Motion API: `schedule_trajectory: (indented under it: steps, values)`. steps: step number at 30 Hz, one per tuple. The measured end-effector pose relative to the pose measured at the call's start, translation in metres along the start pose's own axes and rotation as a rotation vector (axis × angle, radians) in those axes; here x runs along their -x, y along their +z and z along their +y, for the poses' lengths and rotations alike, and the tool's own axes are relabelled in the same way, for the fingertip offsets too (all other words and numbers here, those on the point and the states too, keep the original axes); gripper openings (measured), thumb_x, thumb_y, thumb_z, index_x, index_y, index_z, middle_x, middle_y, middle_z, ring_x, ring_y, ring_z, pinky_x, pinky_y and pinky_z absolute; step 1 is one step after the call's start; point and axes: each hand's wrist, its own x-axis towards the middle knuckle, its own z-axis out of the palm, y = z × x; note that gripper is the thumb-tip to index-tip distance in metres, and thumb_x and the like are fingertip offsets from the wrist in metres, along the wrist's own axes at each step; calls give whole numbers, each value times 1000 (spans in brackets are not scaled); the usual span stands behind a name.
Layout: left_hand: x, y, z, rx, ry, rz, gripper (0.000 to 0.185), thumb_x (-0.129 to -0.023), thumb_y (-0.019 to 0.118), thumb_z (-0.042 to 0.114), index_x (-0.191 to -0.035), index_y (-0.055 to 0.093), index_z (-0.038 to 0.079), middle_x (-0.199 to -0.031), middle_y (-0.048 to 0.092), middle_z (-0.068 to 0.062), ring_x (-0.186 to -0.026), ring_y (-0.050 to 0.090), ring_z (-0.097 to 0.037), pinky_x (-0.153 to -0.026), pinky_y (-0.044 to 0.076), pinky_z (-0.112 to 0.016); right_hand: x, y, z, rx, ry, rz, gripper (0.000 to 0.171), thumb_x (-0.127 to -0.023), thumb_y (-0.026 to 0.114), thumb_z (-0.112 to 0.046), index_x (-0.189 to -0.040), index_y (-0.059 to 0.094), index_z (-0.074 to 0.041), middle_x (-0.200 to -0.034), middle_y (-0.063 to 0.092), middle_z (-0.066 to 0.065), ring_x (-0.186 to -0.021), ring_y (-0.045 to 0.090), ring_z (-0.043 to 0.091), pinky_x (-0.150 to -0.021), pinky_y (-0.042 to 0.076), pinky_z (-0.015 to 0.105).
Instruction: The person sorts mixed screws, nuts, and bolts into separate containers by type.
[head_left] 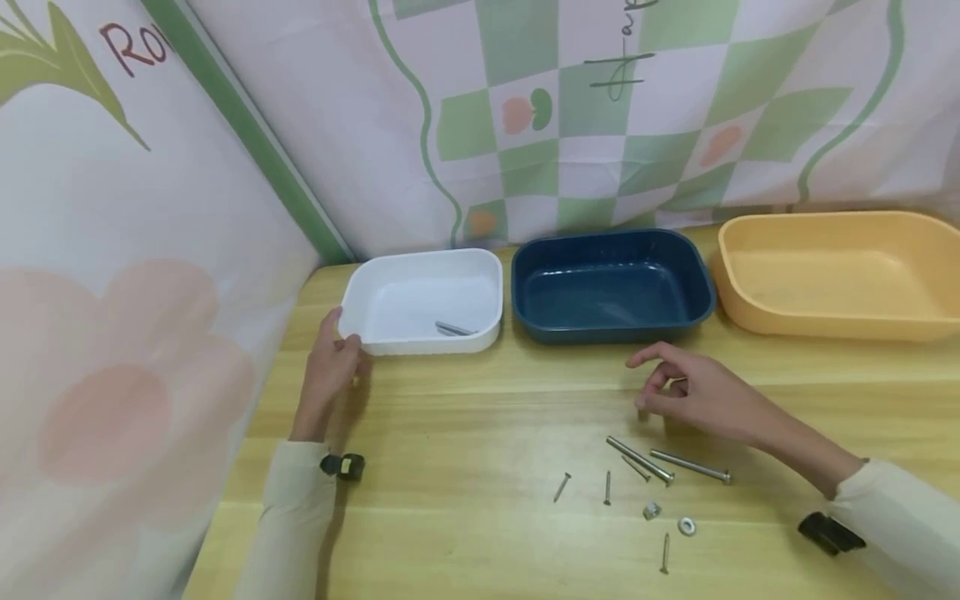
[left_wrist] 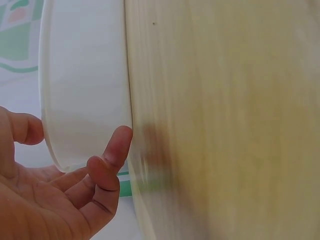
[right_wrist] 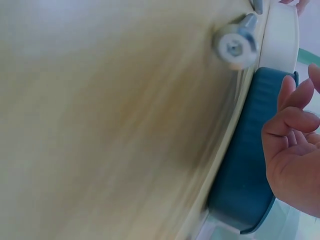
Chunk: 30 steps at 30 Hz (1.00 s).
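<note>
Pinching the leftmost rectangular white plastic tray point(head_left: 420, 346), left hand point(head_left: 330, 367) could totally tip it tugging; right hand point(head_left: 701, 396), empty, loosely curled near long silver metal bolts point(head_left: 690, 465), might scatter them swiping low.

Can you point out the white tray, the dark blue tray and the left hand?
White tray point(head_left: 420, 347): head view, front wall.
Dark blue tray point(head_left: 615, 336): head view, front wall.
Left hand point(head_left: 330, 367): head view, back of the hand.

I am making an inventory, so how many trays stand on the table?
3: the white tray at left, the dark blue tray in the middle, and the yellow tray at right. None appears hidden.
</note>
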Motion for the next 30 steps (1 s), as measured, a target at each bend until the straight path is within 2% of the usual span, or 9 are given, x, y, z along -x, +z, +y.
schedule_trajectory:
  steps: [7, 14, 25, 30]
  values:
    - [2, 1, -2, 17, 6, 3, 65, -102, 41, 19, -162, 16, 21, -117, 63, -28, -79, 67, -32, -65, 49, -30, 12, -4, 12, -6, 2, 13, 40, -92, 72, -9, -127, 55, 0, -87, 65, 3, -70, 63, 18, -61, 50, 28]
    - [2, 2, 0, 14, 5, 1, 65, -102, 41, 18, -162, 15, 21, -116, 62, -27, -80, 67, -33, -66, 48, -30, 21, -9, 18, 29, 21, 28, 41, -92, 72, -9, -129, 54, 0, -89, 67, 1, -77, 66, 15, -67, 51, 27]
    - [2, 2, 0, -1, 19, -2, 65, -102, 41, 19, -162, 14, 19, -105, 63, -26, -76, 66, -33, -64, 47, -31, 29, -18, 26, 61, 25, 43, 42, -92, 73, -12, -129, 54, -1, -89, 69, -1, -85, 69, 13, -77, 53, 24]
    - [2, 1, 0, 3, 17, -6, 65, -102, 41, 19, -162, 13, 19, -110, 62, -27, -76, 66, -33, -63, 47, -30, 37, -21, 32, 93, 37, 58, 43, -91, 74, -12, -129, 55, -2, -88, 67, -2, -87, 67, 11, -80, 50, 20]
